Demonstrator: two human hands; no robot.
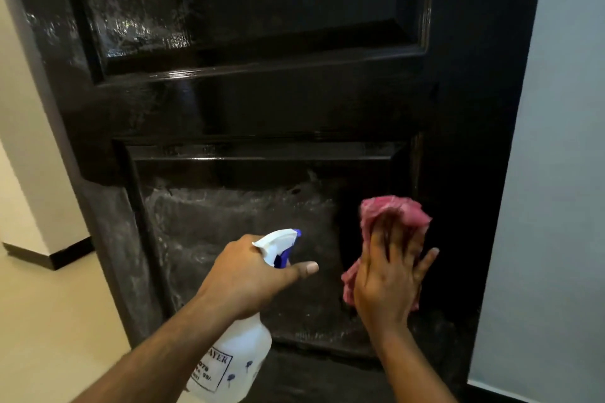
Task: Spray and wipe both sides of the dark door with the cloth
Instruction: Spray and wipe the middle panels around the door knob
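Observation:
The dark panelled door (pixel 262 101) fills most of the view, glossy, with pale wet smears on its upper and lower panels. My left hand (pixel 248 275) grips the neck of a white spray bottle (pixel 235 360) with a blue nozzle, index finger stretched out towards the lower panel. My right hand (pixel 389 281) presses a crumpled pink cloth (pixel 393 213) flat against the right part of the lower panel, fingers spread and straight.
A pale blue-grey wall (pixel 550 173) stands to the right of the door. A cream wall (pixel 29 173) with a dark skirting board (pixel 55 255) is at the left, over a light tiled floor (pixel 52 321).

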